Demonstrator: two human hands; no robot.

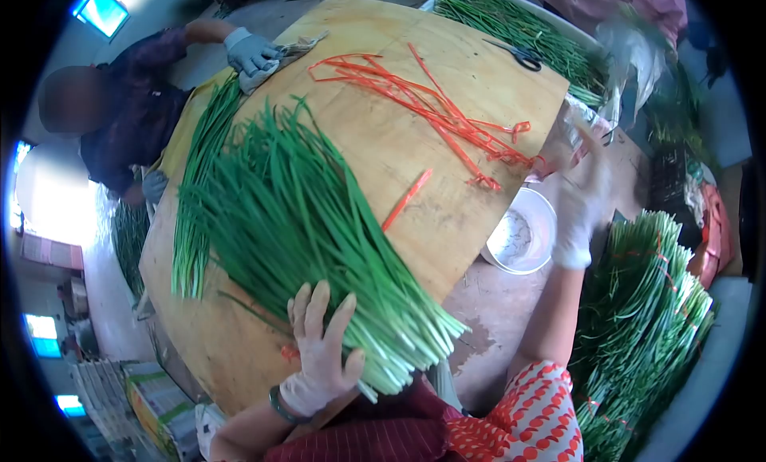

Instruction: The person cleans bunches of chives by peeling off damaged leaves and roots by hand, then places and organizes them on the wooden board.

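Observation:
A large bunch of long green leafy stalks [295, 223] lies across the wooden board [359, 127], its pale ends toward me. My left hand [323, 350], in a pale glove, rests against the near side of the bunch with its fingers spread. My right hand [582, 191], also gloved, is raised beyond the board's right edge, near a white bucket [523, 234]. Motion smears its fingers, so what they hold, if anything, is unclear. Red ties [431, 107] lie tangled on the board, and one short red strip [407, 199] lies beside the bunch.
At the left a co-worker's gloved hand [254, 53] holds a cloth near a smaller bunch [195, 215]. Scissors [519, 55] lie at the far edge, by a crate of stalks [527, 39]. Tied bundles [638, 318] are piled at the right. Another person stands at the upper right.

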